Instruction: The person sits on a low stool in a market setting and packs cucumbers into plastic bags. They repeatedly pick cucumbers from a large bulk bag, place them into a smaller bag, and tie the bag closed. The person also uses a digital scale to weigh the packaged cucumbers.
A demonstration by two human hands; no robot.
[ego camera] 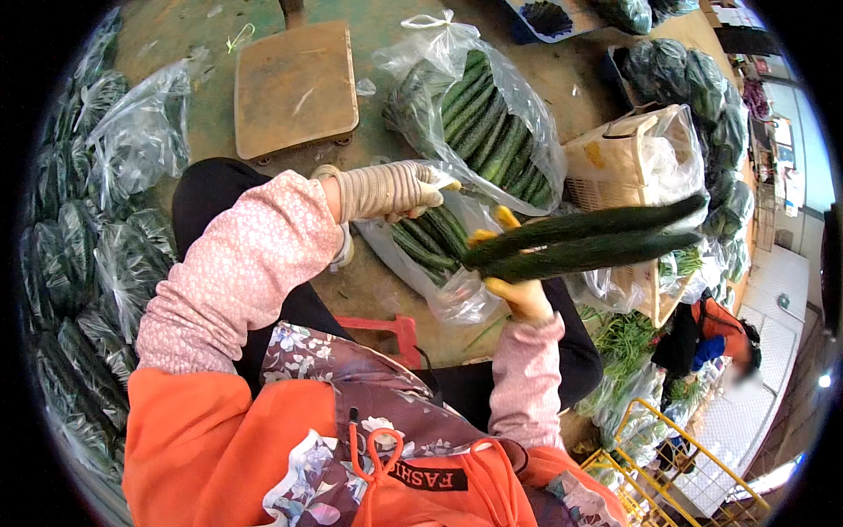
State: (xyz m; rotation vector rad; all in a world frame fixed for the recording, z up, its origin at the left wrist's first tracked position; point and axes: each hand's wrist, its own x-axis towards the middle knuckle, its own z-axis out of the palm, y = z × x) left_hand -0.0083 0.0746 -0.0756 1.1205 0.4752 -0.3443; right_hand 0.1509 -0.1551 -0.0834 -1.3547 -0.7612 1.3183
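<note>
My left hand (411,191), in a striped knit glove, is closed on what looks like the edge of a clear plastic bag (461,306). Several dark green cucumbers (428,240) lie inside that bag, between my knees. My right hand (517,293), in a yellow-fingered glove, grips two long cucumbers (586,244) at one end, and they point to the right. Just beyond my hands is a fuller clear bag (540,135), packed with cucumbers (487,125) in rows and knotted at its far end.
A platform scale (296,89) stands ahead on the left. Bagged cucumbers (79,263) are piled at left. A plastic-lined crate (602,158), leafy greens (619,349) and a yellow metal cart (685,454) are at right, near another person (721,329). Under me is a red stool frame (405,339).
</note>
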